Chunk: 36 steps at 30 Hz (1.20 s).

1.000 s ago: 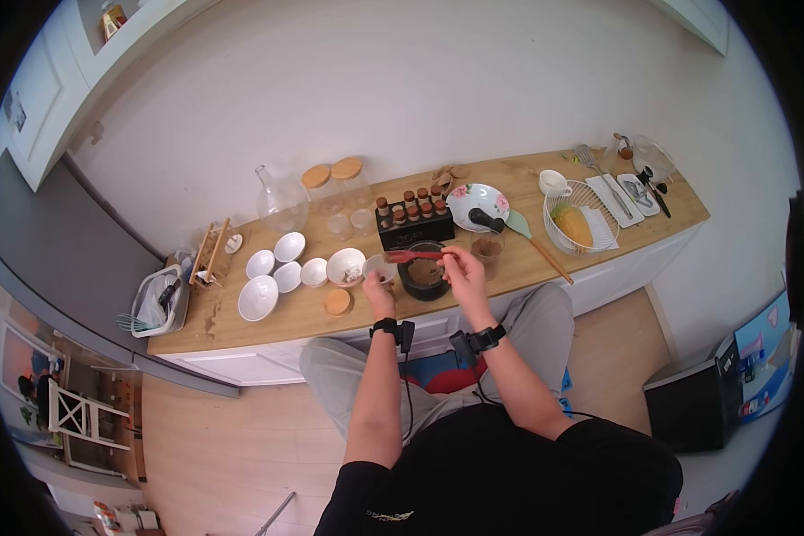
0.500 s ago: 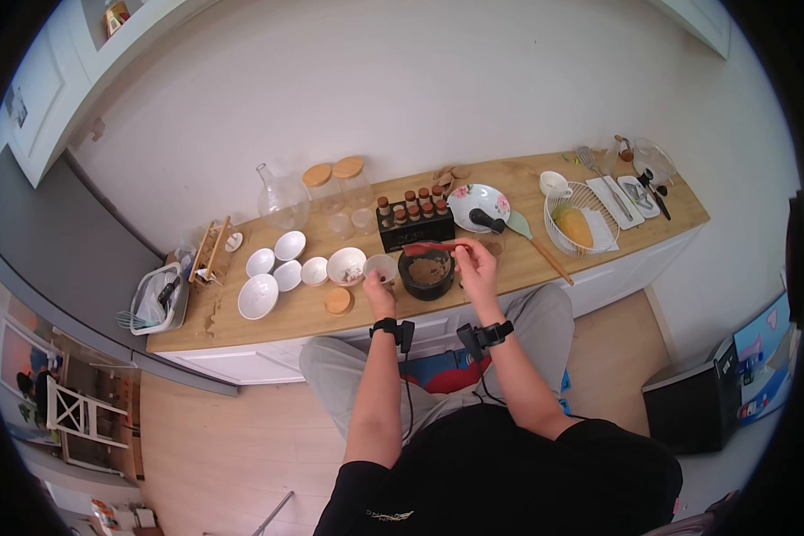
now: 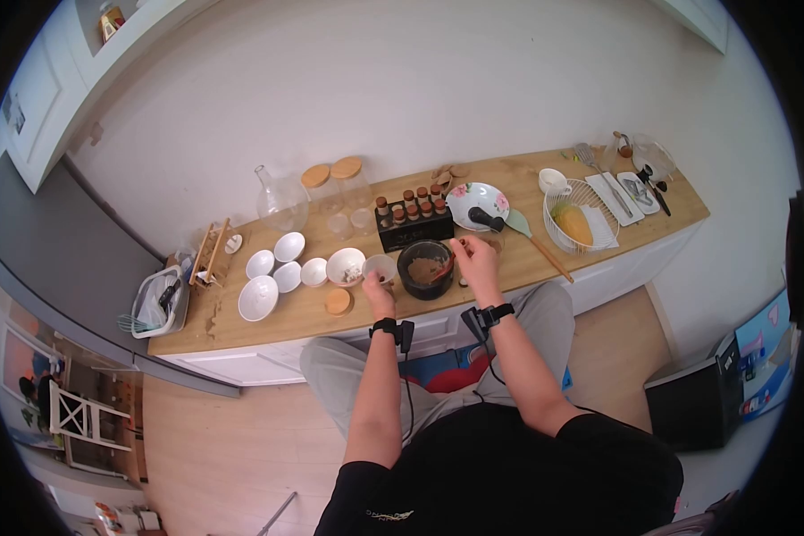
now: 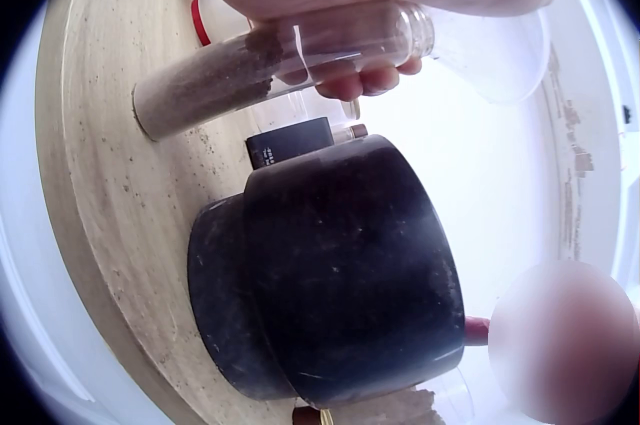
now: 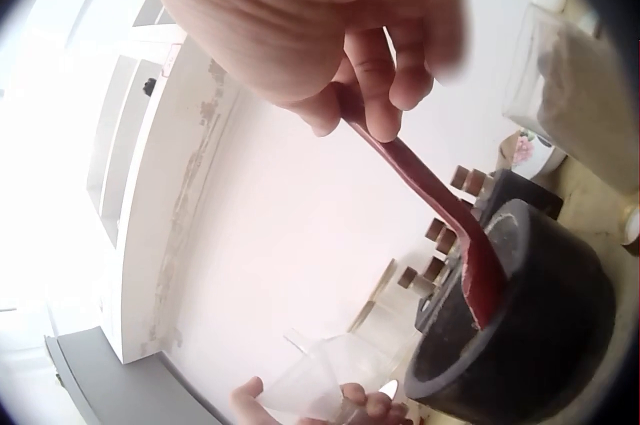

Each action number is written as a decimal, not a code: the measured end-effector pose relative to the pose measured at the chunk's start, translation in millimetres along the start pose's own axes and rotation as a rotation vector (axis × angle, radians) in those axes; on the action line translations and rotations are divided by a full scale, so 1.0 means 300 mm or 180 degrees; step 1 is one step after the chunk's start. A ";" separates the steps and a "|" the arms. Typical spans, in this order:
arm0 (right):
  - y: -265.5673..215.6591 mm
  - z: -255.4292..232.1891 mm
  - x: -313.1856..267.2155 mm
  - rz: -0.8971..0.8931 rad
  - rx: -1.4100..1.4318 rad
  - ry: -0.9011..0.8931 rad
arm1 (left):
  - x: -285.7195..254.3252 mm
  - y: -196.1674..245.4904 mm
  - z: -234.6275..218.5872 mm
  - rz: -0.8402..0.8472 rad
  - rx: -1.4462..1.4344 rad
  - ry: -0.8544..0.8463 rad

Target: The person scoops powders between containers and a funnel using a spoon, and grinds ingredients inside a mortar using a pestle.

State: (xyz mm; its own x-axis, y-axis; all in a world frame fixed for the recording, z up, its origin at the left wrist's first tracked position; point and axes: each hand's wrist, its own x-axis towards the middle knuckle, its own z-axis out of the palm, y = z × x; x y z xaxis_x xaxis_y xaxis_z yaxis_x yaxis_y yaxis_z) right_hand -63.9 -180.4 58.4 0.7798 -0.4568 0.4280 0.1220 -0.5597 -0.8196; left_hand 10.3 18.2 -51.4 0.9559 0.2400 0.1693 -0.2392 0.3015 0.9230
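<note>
My left hand (image 3: 378,290) grips a clear glass tube (image 4: 345,37), its lower part filled with brown powder. A translucent funnel (image 3: 381,266) sits at the tube's mouth. Just to the right stands a black mortar (image 3: 425,290) with brown powder (image 3: 422,269) inside. My right hand (image 3: 478,268), above the mortar's right side, pinches the handle of a red spoon (image 5: 430,185). The spoon's head dips inside the mortar's rim in the right wrist view.
Behind the mortar is a black rack (image 3: 415,234) of cork-topped vials. Several white bowls (image 3: 258,297) and a wooden lid (image 3: 338,302) lie to the left. A floral plate (image 3: 467,201) holding a black pestle (image 3: 485,220), a spatula (image 3: 540,246) and a wire basket (image 3: 556,234) stand to the right.
The red spoon has moved from over the funnel back to the right and tipped down into the mortar. My left hand with the tube and funnel has stayed in place.
</note>
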 end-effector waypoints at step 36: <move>0.059 0.021 -0.115 0.1420 0.2666 -0.0188 | 0.010 -0.015 -0.004 0.0087 0.0065 0.0009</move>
State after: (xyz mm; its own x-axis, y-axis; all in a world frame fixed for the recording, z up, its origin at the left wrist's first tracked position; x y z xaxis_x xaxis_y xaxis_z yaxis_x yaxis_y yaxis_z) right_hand -85.0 -170.2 26.8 0.8877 -0.4603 0.0083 0.1880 0.3460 -0.9192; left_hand 14.1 18.5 -55.4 0.9486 0.2504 0.1935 -0.2615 0.2759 0.9249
